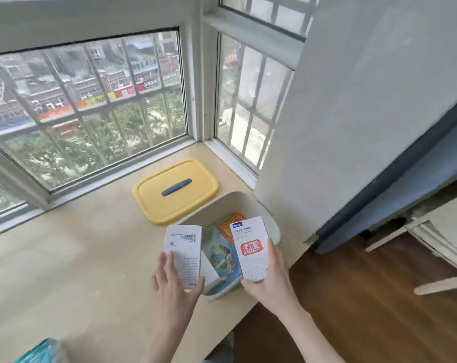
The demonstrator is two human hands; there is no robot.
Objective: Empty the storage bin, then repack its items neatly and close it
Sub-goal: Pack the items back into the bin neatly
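1. The left hand (170,286) and right hand (269,281) are bare, with slim fingers.
2. The left forearm (167,334) and right forearm (308,336) are uncovered down to the frame's edge.
3. A grey patch (222,347) between them is perhaps clothing, but it is too blurred to tell.

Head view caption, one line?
Left hand holds barcode box, right hand red-stamped box, at open bin; yellow lid on ledge.

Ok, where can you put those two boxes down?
The big bare ledge left of the left hand is free, from the window frame down to the teal packet. A thin strip runs between the yellow lid and the window frame. The bin is crowded with things, and the lid sits close behind it.
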